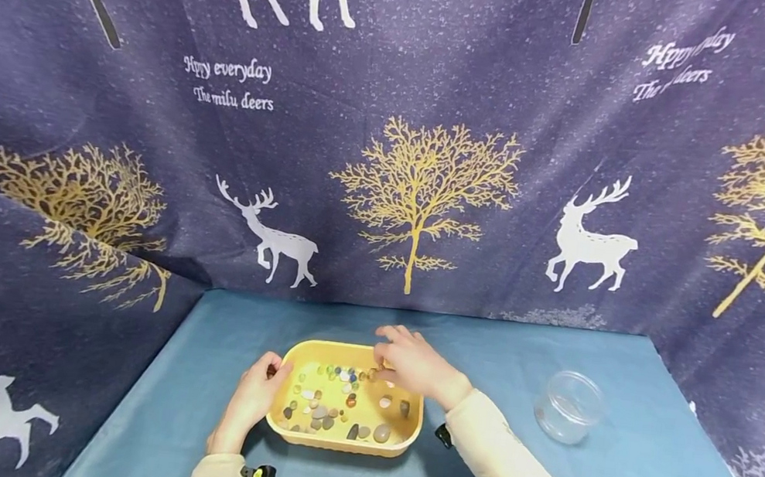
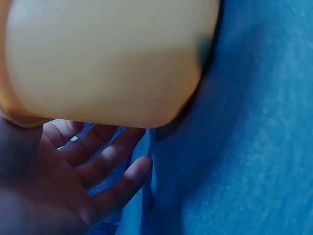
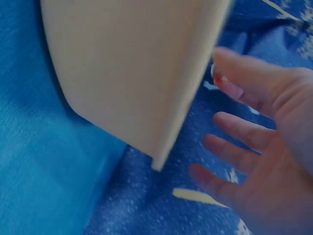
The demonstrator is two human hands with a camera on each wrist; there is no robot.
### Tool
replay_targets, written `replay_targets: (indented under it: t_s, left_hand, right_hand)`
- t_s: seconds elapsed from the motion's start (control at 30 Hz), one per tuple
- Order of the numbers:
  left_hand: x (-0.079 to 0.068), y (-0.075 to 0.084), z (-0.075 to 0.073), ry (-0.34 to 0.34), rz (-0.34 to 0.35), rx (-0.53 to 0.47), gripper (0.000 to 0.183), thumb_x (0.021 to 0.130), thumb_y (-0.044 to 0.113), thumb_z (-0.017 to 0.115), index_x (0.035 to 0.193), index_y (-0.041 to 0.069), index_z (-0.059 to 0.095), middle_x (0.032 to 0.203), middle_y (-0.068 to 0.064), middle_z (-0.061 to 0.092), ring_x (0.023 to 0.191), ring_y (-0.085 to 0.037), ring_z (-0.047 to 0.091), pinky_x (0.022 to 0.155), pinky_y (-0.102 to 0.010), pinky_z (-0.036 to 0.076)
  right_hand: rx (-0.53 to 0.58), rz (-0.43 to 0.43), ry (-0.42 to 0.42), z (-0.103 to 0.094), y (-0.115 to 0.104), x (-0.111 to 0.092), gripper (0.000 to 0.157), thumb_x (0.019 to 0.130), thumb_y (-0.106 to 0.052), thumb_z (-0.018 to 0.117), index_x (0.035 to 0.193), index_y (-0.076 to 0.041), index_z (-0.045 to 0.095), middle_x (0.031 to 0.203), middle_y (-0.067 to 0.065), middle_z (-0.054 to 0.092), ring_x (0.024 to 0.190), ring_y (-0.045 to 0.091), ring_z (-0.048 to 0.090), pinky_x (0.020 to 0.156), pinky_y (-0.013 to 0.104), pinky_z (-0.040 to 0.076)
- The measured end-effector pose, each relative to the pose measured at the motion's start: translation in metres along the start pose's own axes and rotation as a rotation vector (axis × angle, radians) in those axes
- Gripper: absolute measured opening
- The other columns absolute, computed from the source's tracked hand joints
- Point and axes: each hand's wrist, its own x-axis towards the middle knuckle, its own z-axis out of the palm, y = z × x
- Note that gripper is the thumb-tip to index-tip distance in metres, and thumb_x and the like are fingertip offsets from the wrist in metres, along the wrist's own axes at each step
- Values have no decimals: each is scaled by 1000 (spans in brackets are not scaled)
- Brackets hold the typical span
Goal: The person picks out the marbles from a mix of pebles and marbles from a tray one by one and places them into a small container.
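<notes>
A yellow plastic basin (image 1: 340, 444) stands on the blue cloth with marbles (image 1: 352, 378) and smooth pebbles (image 1: 381, 433) scattered over its floor. At its left end, my left hand (image 1: 256, 392) holds the rim between thumb and fingers; in the left wrist view the other fingers (image 2: 122, 183) spread loosely below the basin wall. My right hand (image 1: 414, 362) is over the back right corner of the basin. Its thumb and index finger pinch a small, shiny red-and-white marble (image 3: 216, 76), mostly covered by the fingertips, while the remaining fingers (image 3: 230, 152) are spread apart.
To the right on the blue cloth (image 1: 645, 468) stands a clear round jar (image 1: 569, 408). A dark blue curtain (image 1: 351, 266) printed with deer and trees hangs behind and along both sides.
</notes>
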Motion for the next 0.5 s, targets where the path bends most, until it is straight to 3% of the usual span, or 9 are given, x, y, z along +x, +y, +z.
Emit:
replay_targets:
  t_s: [0.3,0.5]
  left_hand:
    - [1,-2,-4,7,15,6,20,101,26,55,91,10,50,80,-4,49,67,-18,46,60,-30,37]
    - [1,-2,-2,2,16,7,20,102,27,55,92,10,50,81,-5,49,68,-18,46,61,-31,38]
  right_hand:
    - [77,35,59,-12,-3,-21,14,88,-11,73,91,-16,61,135,14,49,123,35,47,87,56,43]
    - [130,86,172,-23,-3,-46,17,85,-8,76,91,-17,62,135,16,51,121,39,48,86,60,43]
